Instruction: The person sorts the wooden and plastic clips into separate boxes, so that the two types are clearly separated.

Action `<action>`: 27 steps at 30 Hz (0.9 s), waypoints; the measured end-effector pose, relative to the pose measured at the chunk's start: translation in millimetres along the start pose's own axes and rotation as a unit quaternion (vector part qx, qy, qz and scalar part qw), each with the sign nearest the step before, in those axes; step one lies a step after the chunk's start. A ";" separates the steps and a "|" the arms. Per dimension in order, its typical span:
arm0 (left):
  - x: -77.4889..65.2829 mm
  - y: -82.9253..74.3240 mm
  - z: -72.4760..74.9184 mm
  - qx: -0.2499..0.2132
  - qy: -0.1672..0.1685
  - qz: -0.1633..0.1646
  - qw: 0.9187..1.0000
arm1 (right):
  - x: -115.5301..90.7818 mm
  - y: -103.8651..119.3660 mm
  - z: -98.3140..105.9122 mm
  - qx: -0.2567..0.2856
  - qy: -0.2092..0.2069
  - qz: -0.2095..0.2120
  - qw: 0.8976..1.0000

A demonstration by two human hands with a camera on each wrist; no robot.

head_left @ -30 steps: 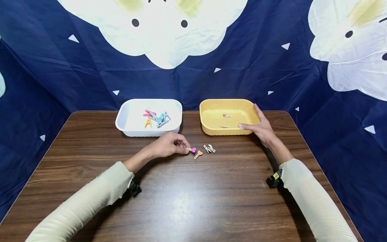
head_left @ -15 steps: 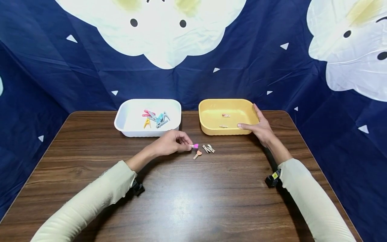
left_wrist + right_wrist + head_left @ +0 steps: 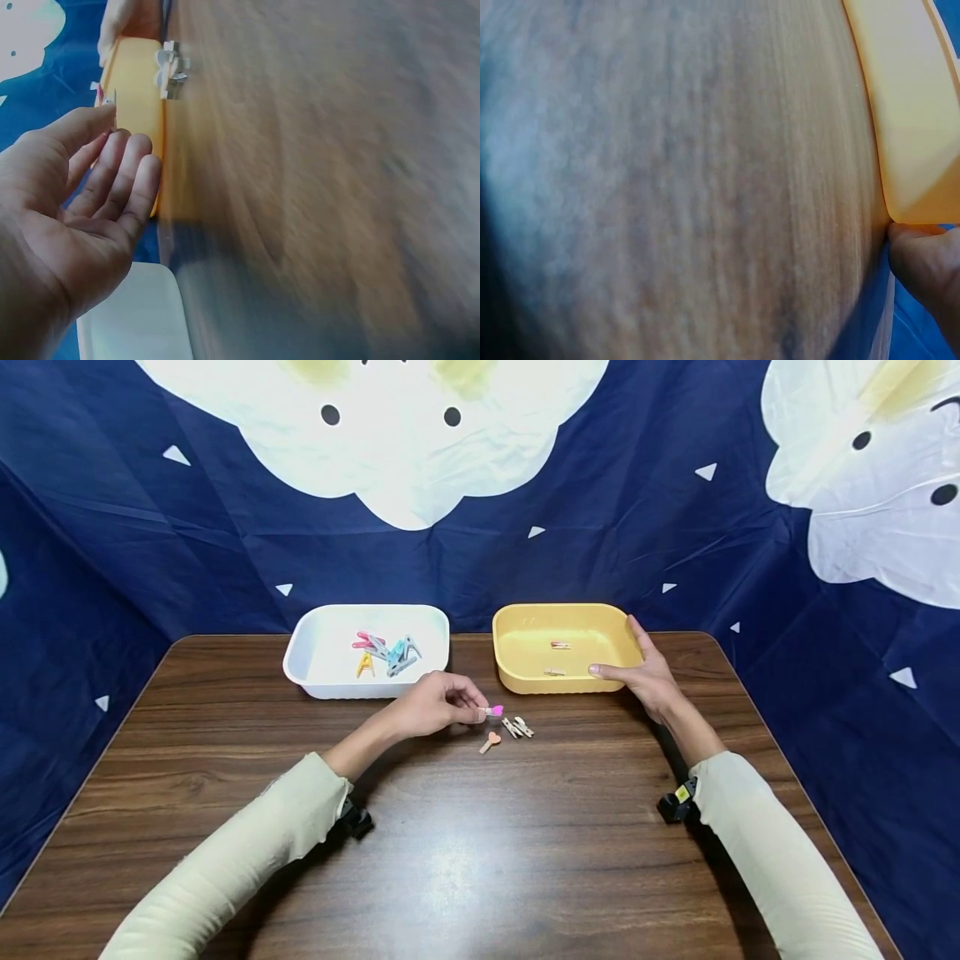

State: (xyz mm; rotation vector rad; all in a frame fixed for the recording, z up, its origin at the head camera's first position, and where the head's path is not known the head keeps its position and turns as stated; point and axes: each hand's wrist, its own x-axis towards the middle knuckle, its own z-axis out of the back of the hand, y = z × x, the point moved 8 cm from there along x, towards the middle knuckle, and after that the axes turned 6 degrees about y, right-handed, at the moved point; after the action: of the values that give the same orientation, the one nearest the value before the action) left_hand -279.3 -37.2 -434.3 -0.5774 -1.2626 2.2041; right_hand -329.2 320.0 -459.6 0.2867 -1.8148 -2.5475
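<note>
Between thumb and fingertips, my left hand [image 3: 438, 703] pinches a small wooden clothespin [image 3: 496, 711] with a pink heart on it, just above the table. Beside it on the wood lie a clothespin with an orange heart [image 3: 492, 740] and a few pale wooden clothespins [image 3: 518, 727]. My right hand [image 3: 651, 679] holds the near right corner of a yellow tub [image 3: 534, 687], its thumb at the front rim and its fingers along the right side. Inside the tub lie a red-marked clothespin [image 3: 561, 645] and a pale one [image 3: 555, 672].
A white tub [image 3: 321, 679] stands at the back left, behind my left hand, with several plastic clothespins [image 3: 396, 653] in pink, grey, blue and yellow. Both tubs stand near the far edge of the brown wooden table [image 3: 450, 827]. A dark blue cloth [image 3: 465, 564] hangs behind.
My left hand has lifted the pink-heart clothespin off its spot and carried it a little right and toward the tubs. My right hand stays at the yellow tub's corner.
</note>
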 end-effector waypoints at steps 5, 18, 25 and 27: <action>6.1 -7.5 1.7 -0.011 -0.011 -0.017 1.000 | 0.2 -0.3 0.7 -0.003 0.000 -0.001 1.000; 16.0 -23.8 5.8 -0.047 -0.051 -0.037 0.997 | 1.6 1.1 -0.7 -0.004 0.001 -0.003 1.000; 22.8 -29.4 5.0 -0.081 -0.060 -0.051 0.994 | 1.6 0.2 0.0 -0.002 -0.003 -0.004 1.000; 24.0 -29.5 5.6 -0.087 -0.066 -0.051 0.993 | 1.7 -0.4 0.3 -0.004 -0.003 -0.003 1.000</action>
State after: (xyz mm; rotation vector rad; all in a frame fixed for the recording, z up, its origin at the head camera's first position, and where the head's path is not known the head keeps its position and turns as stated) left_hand -294.2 -13.1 -408.2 -0.4264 -1.5302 2.0897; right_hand -330.9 320.3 -460.1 0.2857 -1.8087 -2.5626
